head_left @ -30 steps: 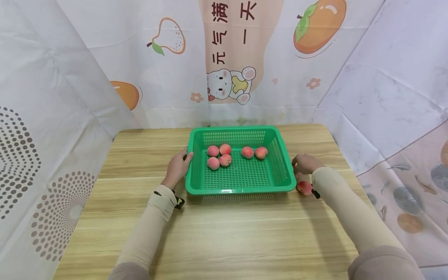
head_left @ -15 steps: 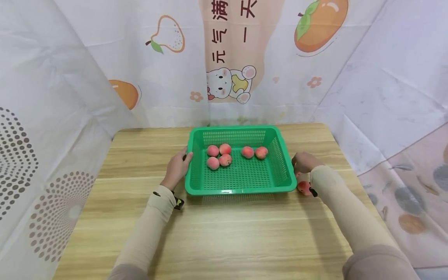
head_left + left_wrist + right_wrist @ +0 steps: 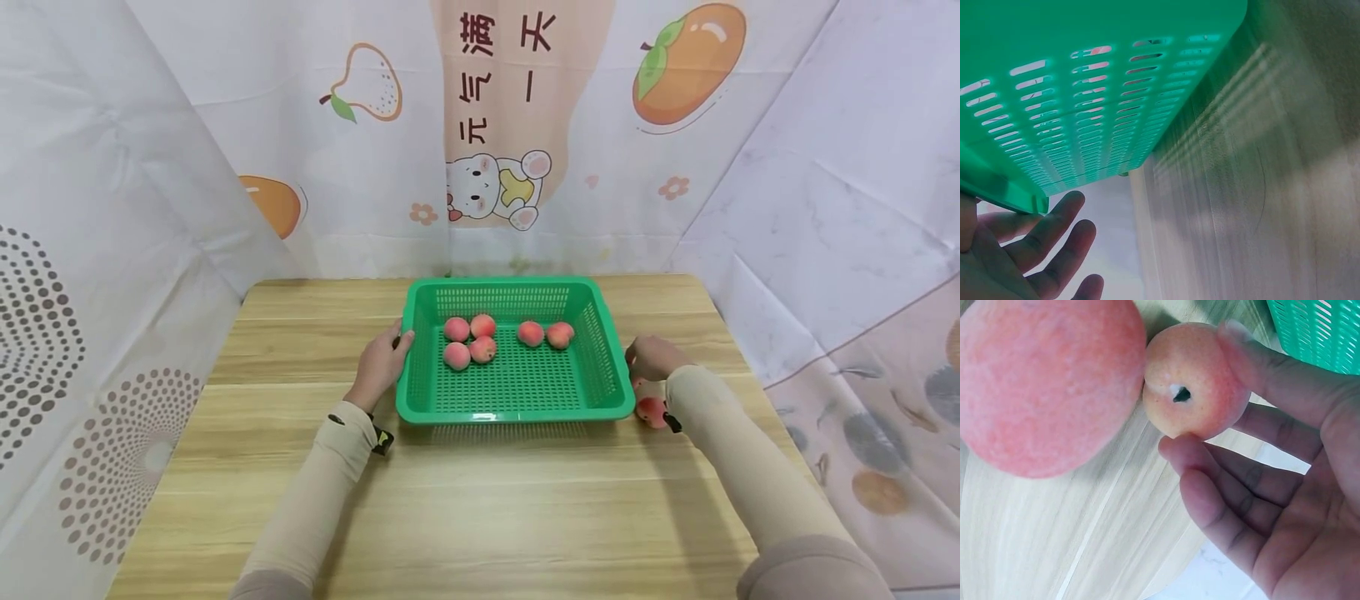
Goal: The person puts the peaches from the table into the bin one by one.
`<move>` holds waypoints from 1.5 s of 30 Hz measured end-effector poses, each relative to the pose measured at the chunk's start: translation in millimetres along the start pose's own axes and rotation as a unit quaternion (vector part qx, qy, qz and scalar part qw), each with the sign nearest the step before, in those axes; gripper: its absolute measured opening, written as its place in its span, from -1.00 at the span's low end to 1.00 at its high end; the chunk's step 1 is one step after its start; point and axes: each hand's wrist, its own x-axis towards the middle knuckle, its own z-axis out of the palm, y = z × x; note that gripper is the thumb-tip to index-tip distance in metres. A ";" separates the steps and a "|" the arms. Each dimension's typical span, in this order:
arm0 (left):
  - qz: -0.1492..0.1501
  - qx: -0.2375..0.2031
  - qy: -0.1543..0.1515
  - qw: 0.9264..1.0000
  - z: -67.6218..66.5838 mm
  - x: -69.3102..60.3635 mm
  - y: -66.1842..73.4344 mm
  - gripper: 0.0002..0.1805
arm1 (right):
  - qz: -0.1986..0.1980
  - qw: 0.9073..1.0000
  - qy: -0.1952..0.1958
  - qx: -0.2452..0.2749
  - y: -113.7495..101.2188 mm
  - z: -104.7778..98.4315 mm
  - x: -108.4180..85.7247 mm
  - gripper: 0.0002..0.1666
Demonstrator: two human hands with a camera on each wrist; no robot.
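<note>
A green plastic basket (image 3: 517, 417) with slotted sides stands on the table, several peaches (image 3: 483, 349) inside it. My left hand (image 3: 381, 360) holds its left rim, thumb on top; the left wrist view shows the other fingers spread loosely below the rim. Outside the basket's right side, my right hand (image 3: 654, 358) pinches a peach (image 3: 1200, 381) between thumb and fingertips, over the wooden surface. A second peach (image 3: 1047, 387) lies right beside it, nearer the right wrist camera. From the head, the right hand and wrist partly hide these peaches (image 3: 651, 412).
The wooden table (image 3: 480, 517) extends in front of the basket and to both sides. A printed curtain (image 3: 337, 208) hangs behind its back edge, and further cloths hang at the left and right.
Everything sits slightly lower in the head view, as the camera has tilted a little. Both hands keep about the same places at the basket and the outside peaches.
</note>
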 end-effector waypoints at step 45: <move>-0.009 -0.007 0.010 1.000 0.0 0.0 -0.3 -0.38 | -0.009 1.000 0.016 0.022 3.8 -10.2 -5.9 -0.44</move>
